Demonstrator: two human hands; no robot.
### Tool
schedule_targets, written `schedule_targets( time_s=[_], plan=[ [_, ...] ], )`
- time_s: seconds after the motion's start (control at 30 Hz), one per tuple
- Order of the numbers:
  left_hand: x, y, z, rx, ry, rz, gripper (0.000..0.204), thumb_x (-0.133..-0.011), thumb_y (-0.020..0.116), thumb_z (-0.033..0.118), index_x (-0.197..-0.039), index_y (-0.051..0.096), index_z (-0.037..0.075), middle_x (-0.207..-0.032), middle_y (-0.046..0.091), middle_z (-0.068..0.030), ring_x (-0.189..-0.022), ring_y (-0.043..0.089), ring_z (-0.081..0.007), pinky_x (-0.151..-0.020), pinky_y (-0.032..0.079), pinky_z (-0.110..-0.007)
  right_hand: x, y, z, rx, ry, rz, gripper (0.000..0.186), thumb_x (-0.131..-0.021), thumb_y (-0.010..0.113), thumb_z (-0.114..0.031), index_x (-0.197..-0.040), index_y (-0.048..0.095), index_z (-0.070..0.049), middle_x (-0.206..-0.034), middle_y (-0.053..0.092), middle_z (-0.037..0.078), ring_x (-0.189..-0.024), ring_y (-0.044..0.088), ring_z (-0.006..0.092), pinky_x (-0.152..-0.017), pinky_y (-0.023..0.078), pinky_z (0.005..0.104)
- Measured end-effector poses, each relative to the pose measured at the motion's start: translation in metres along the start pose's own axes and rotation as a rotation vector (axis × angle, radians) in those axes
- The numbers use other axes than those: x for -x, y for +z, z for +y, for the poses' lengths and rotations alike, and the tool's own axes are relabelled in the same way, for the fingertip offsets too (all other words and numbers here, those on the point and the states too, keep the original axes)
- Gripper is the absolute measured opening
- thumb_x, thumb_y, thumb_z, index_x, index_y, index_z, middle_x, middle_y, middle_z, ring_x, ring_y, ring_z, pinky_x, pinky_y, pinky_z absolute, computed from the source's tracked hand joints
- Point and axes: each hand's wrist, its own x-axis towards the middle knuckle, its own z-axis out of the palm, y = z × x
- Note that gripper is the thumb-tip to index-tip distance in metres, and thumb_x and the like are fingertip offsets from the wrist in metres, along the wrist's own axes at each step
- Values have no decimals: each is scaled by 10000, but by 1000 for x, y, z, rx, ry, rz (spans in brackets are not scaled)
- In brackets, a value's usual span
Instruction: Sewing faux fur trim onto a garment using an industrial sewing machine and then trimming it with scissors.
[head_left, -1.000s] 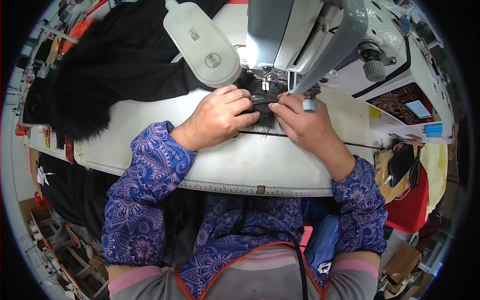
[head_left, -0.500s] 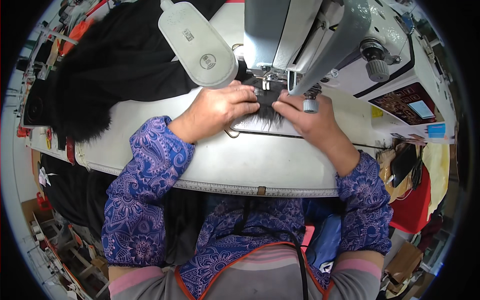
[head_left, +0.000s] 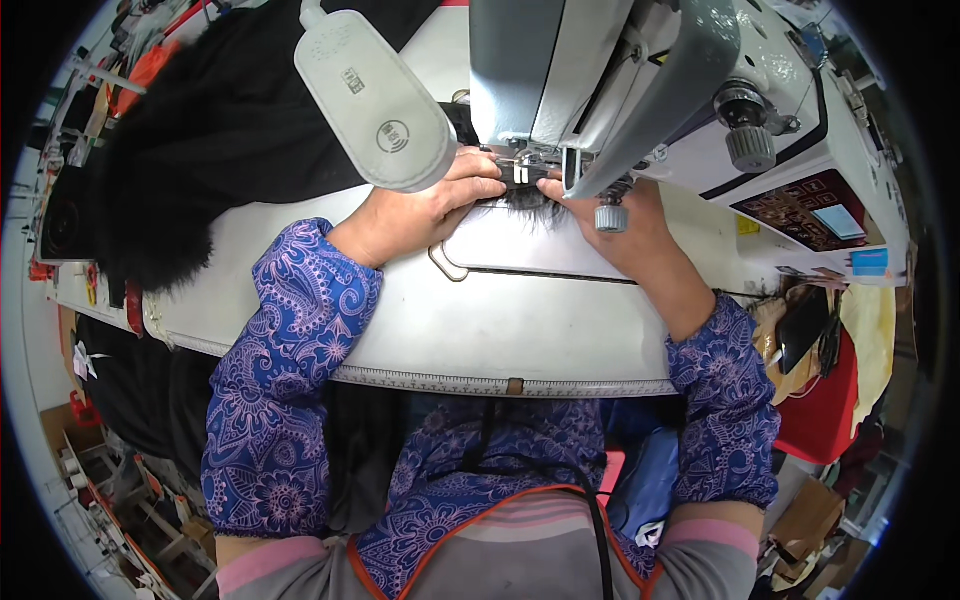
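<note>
A piece of black fur (head_left: 536,207) lies under the presser foot (head_left: 518,174) of a white and grey sewing machine (head_left: 515,70), its loose hairs fanning toward me. From the left, my left hand (head_left: 425,208) is closed at the fur's edge, fingers pressed together beside the foot; the lamp partly covers it. On the other side my right hand (head_left: 635,235) grips the fur with its thumb close to the foot. The machine's lever and knob hide most of that hand's fingers. Black fabric with a furry edge (head_left: 150,190) spreads over the table at the left.
A white lamp head (head_left: 375,100) hangs over my left hand. The white table (head_left: 500,330) has a ruler strip (head_left: 440,382) along its near edge. At the right are a control panel (head_left: 812,212) and a red item (head_left: 825,405) below table level.
Both hands have moved slightly away from me with the fur, and less of it shows on the near side of the presser foot. The whole view has shifted a little.
</note>
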Motion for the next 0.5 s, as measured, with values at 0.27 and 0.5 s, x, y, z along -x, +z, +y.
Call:
schedule_targets(
  time_s=[0.27, 0.5],
  plan=[
    [-1, 0, 1, -20, -13, 4, 240, -720, 669, 15, -950, 657, 82, -1025, 619, -24, -964, 599, -223, -816, 490, -339, 1, 3, 3, 4, 40, -41, 183, -768, 723, -172, -816, 653, -10, -708, 649, 91, -626, 620, 203, -577, 481, 323],
    [-5, 0, 1, -23, -16, 19, 219, -733, 640, -12, -936, 634, 70, -995, 612, -43, -912, 598, -241, -781, 496, -339, 2, 4, 10, 103, 15, -45, 154, -820, 662, -205, -819, 668, -52, -735, 642, 109, -632, 607, 224, -578, 465, 330]
  ],
)
